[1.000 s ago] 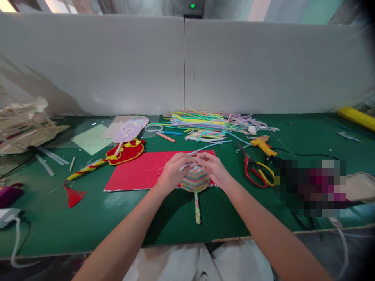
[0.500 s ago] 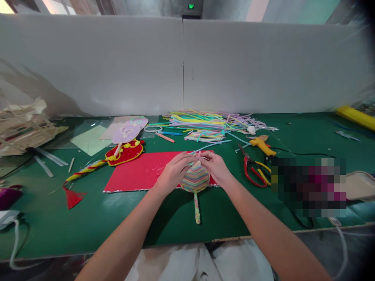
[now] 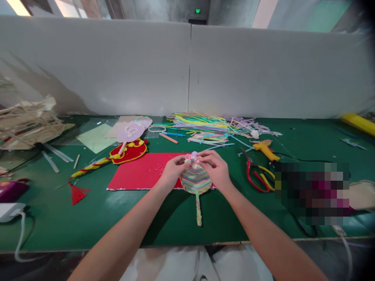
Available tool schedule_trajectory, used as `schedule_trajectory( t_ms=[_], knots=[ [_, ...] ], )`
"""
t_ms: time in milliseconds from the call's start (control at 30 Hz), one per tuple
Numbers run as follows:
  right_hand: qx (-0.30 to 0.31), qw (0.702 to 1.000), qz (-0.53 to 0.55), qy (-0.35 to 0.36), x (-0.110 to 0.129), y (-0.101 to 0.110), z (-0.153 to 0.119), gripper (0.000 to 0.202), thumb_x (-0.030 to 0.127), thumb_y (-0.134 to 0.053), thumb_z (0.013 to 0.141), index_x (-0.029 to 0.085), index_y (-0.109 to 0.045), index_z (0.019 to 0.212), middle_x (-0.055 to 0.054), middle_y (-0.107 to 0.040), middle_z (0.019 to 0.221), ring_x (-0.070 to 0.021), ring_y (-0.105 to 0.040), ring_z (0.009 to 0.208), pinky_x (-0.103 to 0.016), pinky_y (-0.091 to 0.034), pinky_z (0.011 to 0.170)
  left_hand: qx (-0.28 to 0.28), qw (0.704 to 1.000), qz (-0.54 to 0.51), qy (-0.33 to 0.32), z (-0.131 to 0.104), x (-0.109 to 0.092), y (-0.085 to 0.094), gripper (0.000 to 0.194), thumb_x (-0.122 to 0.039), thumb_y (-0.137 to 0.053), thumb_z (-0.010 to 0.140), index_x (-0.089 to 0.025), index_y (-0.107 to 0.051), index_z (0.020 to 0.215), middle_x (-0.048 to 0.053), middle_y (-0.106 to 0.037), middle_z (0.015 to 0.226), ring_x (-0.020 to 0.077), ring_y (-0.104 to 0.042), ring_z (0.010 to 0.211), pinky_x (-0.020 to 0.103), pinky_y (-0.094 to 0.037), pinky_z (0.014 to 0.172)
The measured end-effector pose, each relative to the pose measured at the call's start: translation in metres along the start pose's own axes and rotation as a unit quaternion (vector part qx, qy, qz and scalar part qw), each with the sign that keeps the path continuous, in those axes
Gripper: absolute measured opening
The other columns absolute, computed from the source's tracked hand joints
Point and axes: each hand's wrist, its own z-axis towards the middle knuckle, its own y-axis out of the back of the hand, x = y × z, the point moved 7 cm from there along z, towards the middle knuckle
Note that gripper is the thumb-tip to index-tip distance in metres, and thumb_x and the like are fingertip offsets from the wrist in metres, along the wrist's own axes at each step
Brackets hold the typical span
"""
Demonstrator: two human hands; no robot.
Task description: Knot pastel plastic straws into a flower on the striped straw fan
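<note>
A small pastel flower (image 3: 193,158) of looped pipe cleaners, pink and lilac with a greyish centre, is pinched between both hands. My left hand (image 3: 173,171) grips its left side, thumb at the middle. On the other side my right hand (image 3: 216,168) has its fingers closed on the flower's right edge. Just below lies a round fan (image 3: 196,181) with zigzag pastel stripes and a twisted handle pointing toward me. Its top is hidden behind the flower and fingers. Under it is a red board (image 3: 137,171).
Pipe cleaners (image 3: 202,121) lie piled at the back. To the right are red-and-yellow pliers (image 3: 256,177) and a yellow glue gun (image 3: 266,151) with a black cord. On the left sit a red fan (image 3: 129,153) with a tassel and lilac fan shapes (image 3: 131,133).
The flower has turned to face me, so its petals and centre now show between my fingers. The whole view has shifted slightly. The striped fan stays below my hands.
</note>
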Motion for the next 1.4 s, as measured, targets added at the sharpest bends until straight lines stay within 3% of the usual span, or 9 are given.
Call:
schedule_trajectory(
  t_ms=[233, 467, 867, 967, 1100, 1400],
  knots=[
    [0.028, 0.999, -0.026, -0.009, -0.001, 0.002, 0.002, 0.002, 0.025, -0.069, 0.070, 0.025, -0.067, 0.070, -0.003, -0.062, 0.085, -0.0198, -0.060, 0.083, -0.038, -0.049, 0.077, 0.017, 0.998, 0.054, -0.024, -0.002, -0.010, 0.000, 0.032, -0.034, -0.076, 0.056, -0.014, -0.064, 0.078, 0.002, -0.067, 0.075, 0.0146, -0.062, 0.069, 0.025, -0.047, 0.065],
    [0.036, 0.982, 0.119, -0.140, -0.025, -0.005, 0.001, 0.033, 0.028, -0.078, 0.057, 0.023, -0.057, 0.081, 0.001, -0.062, 0.080, -0.0176, -0.061, 0.079, -0.033, -0.051, 0.071, 0.040, 0.989, 0.130, -0.049, -0.006, -0.021, -0.004, 0.027, -0.033, -0.074, 0.059, -0.014, -0.063, 0.076, 0.002, -0.066, 0.075, 0.0151, -0.061, 0.070, 0.026, -0.047, 0.065],
    [0.059, 0.937, 0.203, -0.278, -0.043, -0.014, -0.009, 0.031, 0.035, -0.075, 0.061, 0.019, -0.061, 0.082, -0.003, -0.068, 0.084, -0.0182, -0.062, 0.080, -0.031, -0.049, 0.070, 0.044, 0.972, 0.202, -0.109, -0.008, -0.027, -0.009, 0.027, -0.033, -0.068, 0.065, -0.014, -0.065, 0.083, 0.003, -0.068, 0.079, 0.0157, -0.061, 0.072, 0.024, -0.047, 0.064],
    [0.051, 0.942, 0.192, -0.271, -0.041, -0.010, -0.008, 0.032, 0.036, -0.076, 0.058, 0.019, -0.063, 0.081, -0.002, -0.068, 0.082, -0.0174, -0.061, 0.078, -0.031, -0.047, 0.073, 0.062, 0.976, 0.184, -0.098, -0.009, -0.028, -0.012, 0.028, -0.038, -0.066, 0.068, -0.014, -0.065, 0.083, 0.004, -0.068, 0.081, 0.0168, -0.062, 0.076, 0.025, -0.048, 0.069],
    [0.070, 0.958, 0.156, -0.230, -0.036, -0.010, -0.006, 0.030, 0.033, -0.077, 0.057, 0.020, -0.063, 0.079, -0.001, -0.066, 0.082, -0.0178, -0.060, 0.082, -0.031, -0.046, 0.075, 0.042, 0.980, 0.171, -0.092, -0.007, -0.026, -0.008, 0.028, -0.041, -0.066, 0.066, -0.014, -0.062, 0.073, 0.003, -0.066, 0.074, 0.0168, -0.061, 0.074, 0.026, -0.047, 0.069],
    [0.051, 0.972, 0.095, -0.209, -0.038, -0.005, -0.005, 0.030, 0.035, -0.073, 0.061, 0.020, -0.064, 0.085, -0.003, -0.066, 0.087, -0.0188, -0.060, 0.084, -0.032, -0.047, 0.075, 0.036, 0.989, 0.133, -0.057, -0.003, -0.016, -0.006, 0.030, -0.041, -0.068, 0.065, -0.015, -0.061, 0.077, 0.002, -0.065, 0.076, 0.0152, -0.059, 0.074, 0.026, -0.046, 0.070]
  ],
)
